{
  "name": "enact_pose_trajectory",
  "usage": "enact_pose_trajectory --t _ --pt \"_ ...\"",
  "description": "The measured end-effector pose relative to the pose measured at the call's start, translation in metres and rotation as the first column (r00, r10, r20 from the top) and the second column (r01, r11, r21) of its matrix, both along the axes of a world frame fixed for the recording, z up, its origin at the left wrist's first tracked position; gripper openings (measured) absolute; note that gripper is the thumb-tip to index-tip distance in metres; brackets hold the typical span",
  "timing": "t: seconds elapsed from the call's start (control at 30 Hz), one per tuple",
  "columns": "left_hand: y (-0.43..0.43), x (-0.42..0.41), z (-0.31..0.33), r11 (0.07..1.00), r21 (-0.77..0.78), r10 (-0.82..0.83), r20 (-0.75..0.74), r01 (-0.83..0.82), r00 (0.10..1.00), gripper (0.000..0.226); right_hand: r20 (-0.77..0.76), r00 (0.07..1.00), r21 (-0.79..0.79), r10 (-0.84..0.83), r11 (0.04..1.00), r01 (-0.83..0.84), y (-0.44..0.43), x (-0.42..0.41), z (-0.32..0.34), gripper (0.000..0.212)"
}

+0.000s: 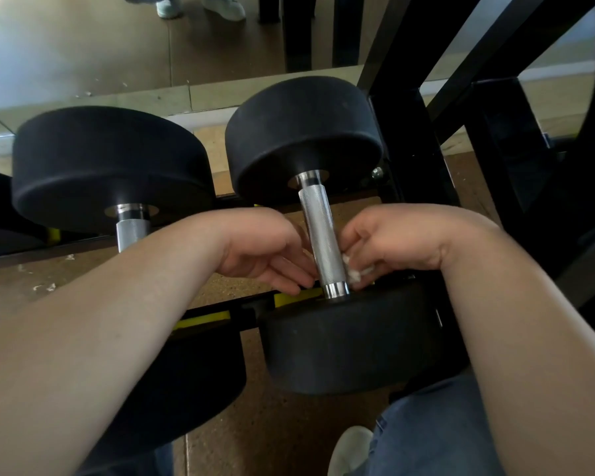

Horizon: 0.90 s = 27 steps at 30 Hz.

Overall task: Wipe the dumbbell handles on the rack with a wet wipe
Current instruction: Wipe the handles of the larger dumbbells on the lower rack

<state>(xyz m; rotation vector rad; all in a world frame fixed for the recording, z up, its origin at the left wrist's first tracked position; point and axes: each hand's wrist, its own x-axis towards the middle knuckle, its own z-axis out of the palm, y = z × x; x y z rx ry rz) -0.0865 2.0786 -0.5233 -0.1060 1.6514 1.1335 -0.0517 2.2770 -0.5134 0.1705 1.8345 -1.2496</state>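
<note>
Right hand pinching wipe at handle edge, left hand opposite

Premises: a gym, free-weights area. Evidence observed: two black round-headed dumbbells, the right-hand dumbbell and the left-hand dumbbell, each with a knurled chrome handle, lie side by side on a low tier of a black steel rack. Yellow saddle pads line the rack rail under the heads. A wall mirror runs down to floor level behind the rack and reflects the flooring and a pair of light shoes. The floor is a speckled tan sheet, cork- or rubber-like, with seams between panels. Small white scraps lie on it at the left.
</note>
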Motion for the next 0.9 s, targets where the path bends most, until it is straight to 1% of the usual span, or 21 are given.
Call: enact_pose_trajectory --t 0.03,0.07,0.1,0.13,0.17,0.2,0.23,0.27,0.33,0.37,0.4,0.43,0.47,0.53,0.6,0.63,0.67,0.73,0.8,0.83,0.9 --pt "0.0 0.001 -0.001 1.0 -0.007 -0.008 0.008 0.008 1.0 0.036 -0.007 0.999 -0.024 -0.047 0.999 0.047 -0.001 -0.002 -0.001 0.028" --pt "0.0 0.0 -0.002 1.0 0.003 0.009 0.009 -0.009 1.0 0.037 -0.04 0.988 -0.068 -0.148 0.987 0.145 -0.004 -0.006 -0.003 0.033" --pt "0.001 -0.001 -0.002 0.999 0.026 0.045 0.009 -0.046 0.999 0.038 -0.079 0.955 -0.125 -0.286 0.953 0.275 -0.007 -0.012 -0.004 0.038" --pt "0.001 -0.002 -0.002 0.994 0.054 0.093 0.003 -0.093 0.996 0.039 -0.115 0.897 -0.189 -0.427 0.896 0.403 -0.01 -0.017 -0.005 0.042" --pt "0.001 -0.004 -0.001 0.988 0.08 0.137 -0.012 -0.136 0.99 0.039 -0.139 0.835 -0.25 -0.533 0.835 0.491 -0.011 -0.021 -0.005 0.044" --pt "0.002 -0.005 0.0 0.981 0.102 0.17 -0.033 -0.166 0.985 0.038 -0.155 0.798 -0.285 -0.582 0.8 0.528 -0.012 -0.024 -0.006 0.043" --pt "0.002 -0.007 0.0 0.975 0.12 0.193 -0.051 -0.186 0.98 0.036 -0.167 0.802 -0.29 -0.573 0.806 0.516 -0.011 -0.024 -0.006 0.041" --pt "0.003 -0.007 0.001 0.972 0.13 0.207 -0.061 -0.197 0.977 0.035 -0.169 0.843 -0.263 -0.51 0.848 0.46 -0.009 -0.022 -0.005 0.04" --pt "0.002 -0.006 0.0 0.977 0.116 0.188 -0.057 -0.181 0.98 0.032 -0.126 0.944 -0.163 -0.304 0.945 0.283 -0.003 -0.015 -0.003 0.037" --pt "0.002 -0.005 -0.001 0.984 0.09 0.158 -0.043 -0.154 0.986 0.03 -0.089 0.971 -0.123 -0.221 0.97 0.209 0.0 -0.013 -0.002 0.036" --pt "0.001 -0.003 -0.003 0.99 0.061 0.126 -0.019 -0.125 0.992 0.029 -0.057 0.983 -0.1 -0.175 0.981 0.169 0.001 -0.011 -0.001 0.037" --pt "0.001 -0.002 -0.005 0.993 0.042 0.109 0.006 -0.109 0.994 0.028 -0.032 0.983 -0.101 -0.18 0.979 0.176 0.001 -0.011 -0.001 0.04" --pt "0.001 -0.001 -0.007 0.992 0.037 0.116 0.019 -0.117 0.993 0.027 -0.017 0.973 -0.124 -0.229 0.966 0.225 -0.001 -0.011 -0.002 0.045" --pt "0.002 -0.001 -0.01 0.982 0.053 0.181 0.008 -0.181 0.983 0.025 -0.009 0.921 -0.196 -0.39 0.904 0.381 -0.005 -0.016 -0.006 0.049" --pt "0.003 -0.002 -0.008 0.965 0.084 0.249 -0.009 -0.247 0.969 0.023 -0.066 0.85 -0.208 -0.523 0.84 0.501 -0.007 -0.019 -0.008 0.045" --pt "0.004 -0.003 -0.007 0.952 0.112 0.287 -0.008 -0.285 0.958 0.023 -0.098 0.828 -0.201 -0.552 0.826 0.527 -0.007 -0.02 -0.01 0.041" --pt "0.005 -0.004 -0.006 0.927 0.156 0.344 0.003 -0.34 0.939 0.025 -0.118 0.823 -0.19 -0.555 0.826 0.53 -0.008 -0.02 -0.011 0.036" --pt "0.007 -0.007 -0.004 0.828 0.257 0.499 0.07 -0.499 0.864 0.028 -0.11 0.841 -0.198 -0.53 0.841 0.504 -0.01 -0.018 -0.011 0.028" --pt "0.008 -0.009 -0.004 0.722 0.298 0.607 0.16 -0.625 0.778 0.031 -0.076 0.828 -0.265 -0.555 0.812 0.52 -0.012 -0.017 -0.009 0.035" --pt "0.007 -0.009 -0.004 0.699 0.301 0.623 0.191 -0.649 0.759 0.033 -0.052 0.81 -0.301 -0.584 0.783 0.544 -0.012 -0.017 -0.008 0.041" --pt "0.004 -0.009 -0.004 0.703 0.31 0.603 0.218 -0.64 0.768 0.036 -0.016 0.771 -0.353 -0.636 0.725 0.591 -0.013 -0.016 -0.006 0.048"
